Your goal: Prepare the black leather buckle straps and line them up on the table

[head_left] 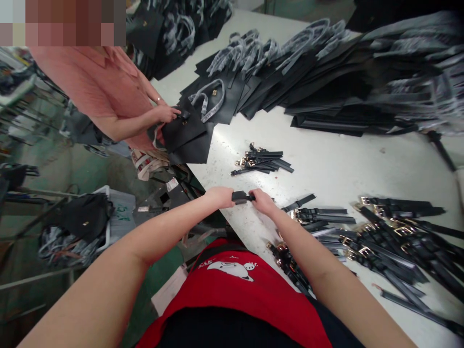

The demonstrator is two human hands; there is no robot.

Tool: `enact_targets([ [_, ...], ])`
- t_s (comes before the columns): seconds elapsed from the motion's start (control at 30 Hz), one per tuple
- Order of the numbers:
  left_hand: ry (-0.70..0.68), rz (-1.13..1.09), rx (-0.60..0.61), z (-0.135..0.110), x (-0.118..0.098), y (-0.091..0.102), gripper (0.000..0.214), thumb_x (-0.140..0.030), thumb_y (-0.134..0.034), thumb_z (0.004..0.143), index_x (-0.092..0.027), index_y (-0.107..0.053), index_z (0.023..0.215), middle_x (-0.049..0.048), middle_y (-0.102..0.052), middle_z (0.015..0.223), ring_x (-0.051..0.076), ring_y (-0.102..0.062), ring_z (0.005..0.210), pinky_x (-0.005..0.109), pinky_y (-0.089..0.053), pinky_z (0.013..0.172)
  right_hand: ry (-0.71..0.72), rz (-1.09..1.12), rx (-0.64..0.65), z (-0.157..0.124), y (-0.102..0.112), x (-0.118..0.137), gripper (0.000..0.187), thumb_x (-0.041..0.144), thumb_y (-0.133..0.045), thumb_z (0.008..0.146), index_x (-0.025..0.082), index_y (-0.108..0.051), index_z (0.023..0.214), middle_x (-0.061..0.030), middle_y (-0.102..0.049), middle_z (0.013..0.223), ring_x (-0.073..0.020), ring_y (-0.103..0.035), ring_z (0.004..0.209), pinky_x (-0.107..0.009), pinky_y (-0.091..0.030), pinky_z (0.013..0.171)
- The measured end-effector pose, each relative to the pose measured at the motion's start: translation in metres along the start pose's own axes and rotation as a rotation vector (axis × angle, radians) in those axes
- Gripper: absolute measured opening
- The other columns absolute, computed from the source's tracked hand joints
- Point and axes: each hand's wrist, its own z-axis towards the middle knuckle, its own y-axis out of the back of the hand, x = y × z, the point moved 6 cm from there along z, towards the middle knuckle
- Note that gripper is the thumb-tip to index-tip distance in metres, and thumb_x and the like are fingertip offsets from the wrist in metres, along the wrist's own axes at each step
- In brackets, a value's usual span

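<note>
A short black strap (239, 196) is stretched level between my two hands, just over the near edge of the white table (217, 169). My left hand (220, 197) is closed on its left end. At the other end, the fingers of my right hand (261, 200) pinch the strap; the grip hides any buckle there. Just beyond my hands lies a small pile of black buckle straps (264, 160) with gold-coloured buckles. More buckle straps (322, 215) are spread beside and under my right forearm.
Black bag panels with wrapped handles (297, 72) cover the table's far side. At the left, a co-worker in a pink shirt (108, 92) handles a black panel (188, 130). A pale crate (121, 212) with dark pieces stands below, left of the table.
</note>
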Motion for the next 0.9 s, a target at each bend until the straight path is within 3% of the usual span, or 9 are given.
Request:
enact_targets([
  [0.13,-0.032,-0.015,-0.044,0.003,-0.002,-0.004,0.037,-0.044,-0.045,0.071,-0.022,-0.054,0.099,0.0072,-0.061,0.097,0.023,-0.056,0.087,0.032,-0.043,0.073,-0.025,-0.018,-0.004,0.000,0.003,-0.002,0.036,0.012,-0.046,0.069,0.015,-0.048,0.104,-0.0075,-0.050,0.098,-0.0154,-0.047,0.089,-0.025,-0.034,0.081],
  [0.23,0.009,-0.098,-0.092,-0.002,0.011,-0.013,0.042,-0.050,-0.041,0.072,-0.023,-0.051,0.103,0.0064,-0.061,0.096,0.022,-0.057,0.085,0.030,-0.044,0.070,-0.048,-0.027,0.023,-0.001,0.005,-0.003,0.035,0.013,-0.047,0.068,0.016,-0.049,0.103,-0.0072,-0.050,0.098,-0.0156,-0.047,0.089,-0.025,-0.035,0.080],
  [0.37,0.175,-0.230,-0.164,-0.029,0.047,-0.033,0.048,-0.053,-0.035,0.076,-0.022,-0.046,0.111,0.0070,-0.061,0.095,0.020,-0.058,0.083,0.026,-0.043,0.065,-0.036,-0.019,0.045,-0.001,0.008,0.000,0.032,0.019,-0.049,0.069,0.017,-0.051,0.101,-0.0057,-0.049,0.095,-0.0152,-0.047,0.089,-0.024,-0.035,0.078],
  [0.47,0.163,-0.243,-0.178,-0.053,0.057,-0.045,0.048,-0.053,-0.036,0.076,-0.024,-0.045,0.112,0.0060,-0.062,0.096,0.020,-0.058,0.083,0.025,-0.043,0.064,-0.056,-0.044,0.064,0.002,0.009,0.003,0.027,0.022,-0.048,0.072,0.018,-0.052,0.098,-0.0057,-0.049,0.092,-0.0153,-0.048,0.087,-0.024,-0.035,0.076],
  [0.7,0.179,-0.268,-0.124,-0.085,0.053,-0.066,0.046,-0.052,-0.036,0.077,-0.026,-0.041,0.116,0.0042,-0.062,0.094,0.019,-0.058,0.081,0.025,-0.042,0.064,-0.011,-0.273,0.059,-0.022,0.008,0.023,0.017,0.021,-0.049,0.075,0.017,-0.050,0.092,-0.0096,-0.048,0.092,-0.0204,-0.047,0.087,-0.029,-0.034,0.074],
  [0.8,0.122,-0.264,-0.076,-0.092,0.047,-0.079,0.046,-0.052,-0.037,0.076,-0.028,-0.043,0.114,0.0035,-0.063,0.092,0.019,-0.059,0.078,0.025,-0.042,0.063,-0.039,-0.210,0.025,-0.039,0.007,0.019,0.029,0.027,-0.050,0.075,0.017,-0.047,0.102,-0.0089,-0.045,0.101,-0.0183,-0.048,0.086,-0.027,-0.036,0.074],
  [0.9,0.075,-0.222,-0.073,-0.093,0.039,-0.085,0.046,-0.053,-0.036,0.076,-0.028,-0.043,0.113,0.0045,-0.063,0.090,0.020,-0.059,0.076,0.027,-0.043,0.062,-0.101,-0.115,-0.001,-0.045,0.006,0.006,0.028,0.028,-0.046,0.077,0.020,-0.048,0.104,-0.0063,-0.046,0.102,-0.0160,-0.049,0.086,-0.025,-0.036,0.075],
])
